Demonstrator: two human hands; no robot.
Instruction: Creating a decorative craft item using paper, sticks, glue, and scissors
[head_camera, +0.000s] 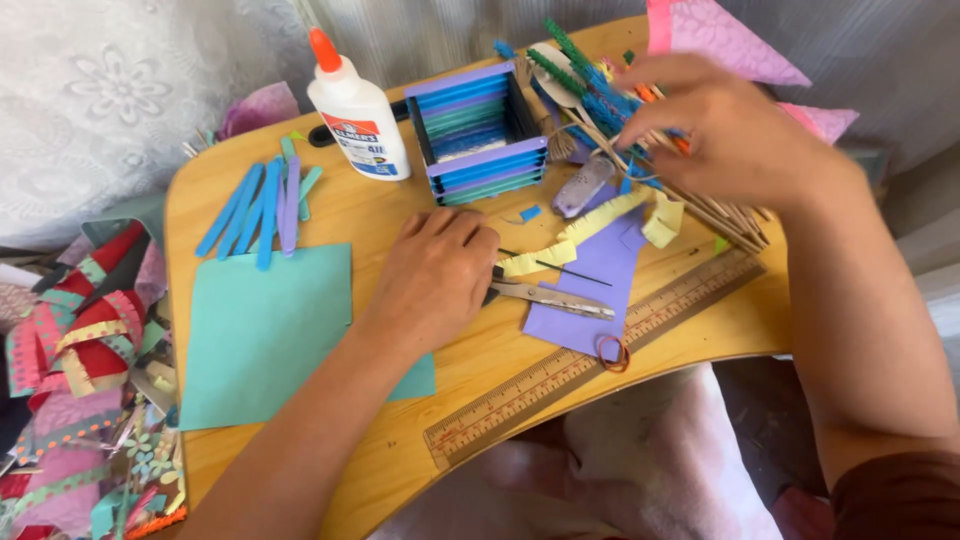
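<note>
Presently noted: left hand (432, 280) curled flat over steel scissors (553, 297), blades pointing right; right hand (722, 125) spread, fingertips among thin sticks (715, 205) slanting down-right.

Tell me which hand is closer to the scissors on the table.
The left hand. It rests right on the handle end of the scissors, whose blades point away to its right. The right hand is farther back, over the bundle of sticks, well apart from the scissors.

Glossy wooden tray (350, 215), matt paper sheet (265, 330), metal scissors (555, 297).
</note>
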